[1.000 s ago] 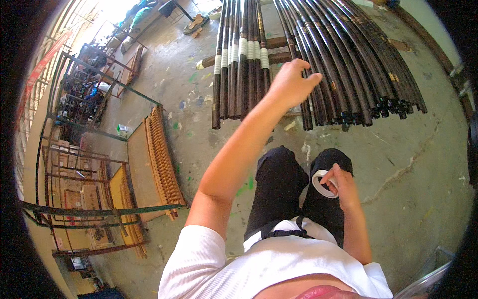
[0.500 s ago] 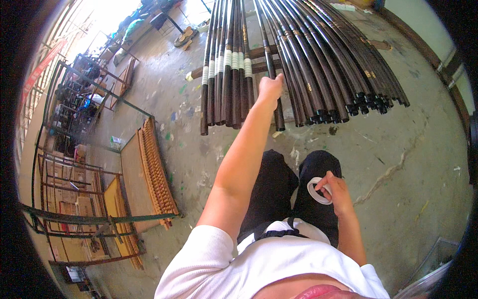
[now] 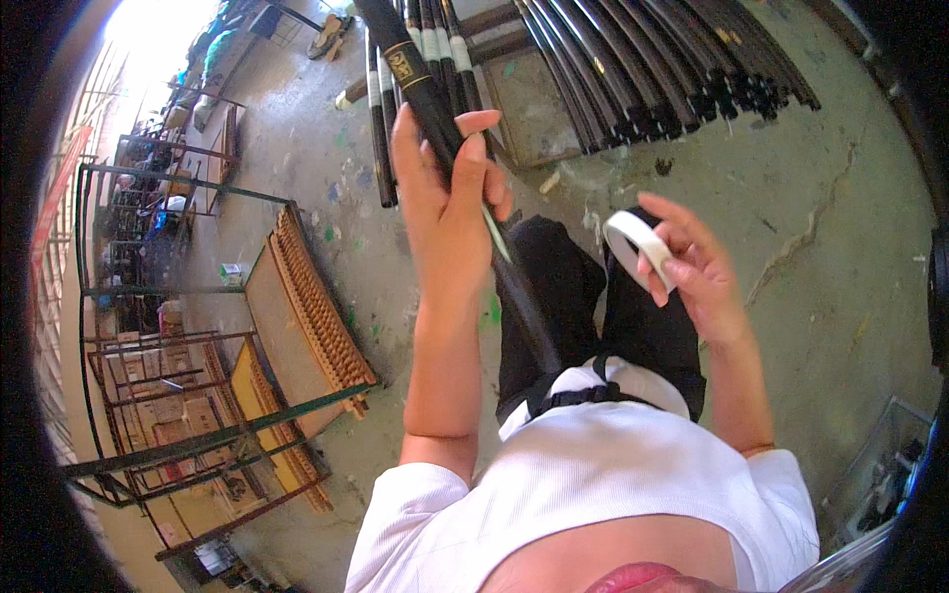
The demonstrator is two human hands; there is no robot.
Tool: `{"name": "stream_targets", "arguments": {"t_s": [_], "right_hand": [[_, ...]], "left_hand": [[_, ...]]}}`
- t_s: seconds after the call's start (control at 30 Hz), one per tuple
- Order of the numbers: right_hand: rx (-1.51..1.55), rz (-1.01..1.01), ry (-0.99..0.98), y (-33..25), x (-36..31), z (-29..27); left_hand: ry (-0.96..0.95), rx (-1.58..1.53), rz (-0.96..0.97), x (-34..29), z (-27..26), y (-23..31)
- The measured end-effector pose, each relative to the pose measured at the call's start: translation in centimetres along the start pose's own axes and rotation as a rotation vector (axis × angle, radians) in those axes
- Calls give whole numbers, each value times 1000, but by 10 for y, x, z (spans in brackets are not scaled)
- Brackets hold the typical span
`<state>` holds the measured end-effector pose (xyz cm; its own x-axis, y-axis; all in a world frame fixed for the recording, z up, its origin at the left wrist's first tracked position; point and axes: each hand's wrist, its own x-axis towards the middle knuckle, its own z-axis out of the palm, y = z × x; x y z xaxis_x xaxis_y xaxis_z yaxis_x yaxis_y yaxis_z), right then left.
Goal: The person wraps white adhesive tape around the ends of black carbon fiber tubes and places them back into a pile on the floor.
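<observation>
The left hand point(image 3: 445, 203) was closed around a dark tube point(image 3: 427, 107), which slanted from the top edge of the view down across the trousers point(image 3: 568, 267) toward the waist. The right hand point(image 3: 704, 279) held a roll of white tape point(image 3: 647, 239) well apart from the tube, some fingers passing into the ring, the grip looking light rather than clenched.

The likeliest trouble was leverage: the far end ran out of view, and with one hand carrying the shaft, a small twist of that wrist could have swung the tip into the white-banded tubes point(image 3: 460, 51) behind it. A smooth, rounded surface (it looked glossy) might also have rolled or slid in the palm if the fingers slackened.

The near end posed another risk, since it came close to the strap buckle point(image 3: 583, 397); whether they touched could not be told, but a careless turn might have snagged it. As for the tape, a loose hold could have let it drop to the floor point(image 3: 791, 326). The plain dark tubes point(image 3: 638, 74) lay apart to the right, less exposed unless the held one swept sideways.
</observation>
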<state>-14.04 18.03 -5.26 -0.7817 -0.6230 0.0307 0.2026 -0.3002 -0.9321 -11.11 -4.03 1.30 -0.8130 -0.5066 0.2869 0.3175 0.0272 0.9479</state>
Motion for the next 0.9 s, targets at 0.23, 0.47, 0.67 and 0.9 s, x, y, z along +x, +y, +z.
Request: {"name": "stream_targets", "arguments": {"t_s": [0.23, 0.47, 0.67, 0.9], "right_hand": [[-19, -55, -55, -44, -11, 41], [-249, -203, -78, -46, -22, 57], [-641, -127, -147, -50, -16, 55], [-466, -145, 28, -64, -10, 60]], "left_hand": [[-256, 379, 170, -52, -17, 24], [-367, 326, 57, -70, -6, 31], [-379, 396, 270, -76, -16, 21], [-213, 379, 41, -92, -16, 32]]}}
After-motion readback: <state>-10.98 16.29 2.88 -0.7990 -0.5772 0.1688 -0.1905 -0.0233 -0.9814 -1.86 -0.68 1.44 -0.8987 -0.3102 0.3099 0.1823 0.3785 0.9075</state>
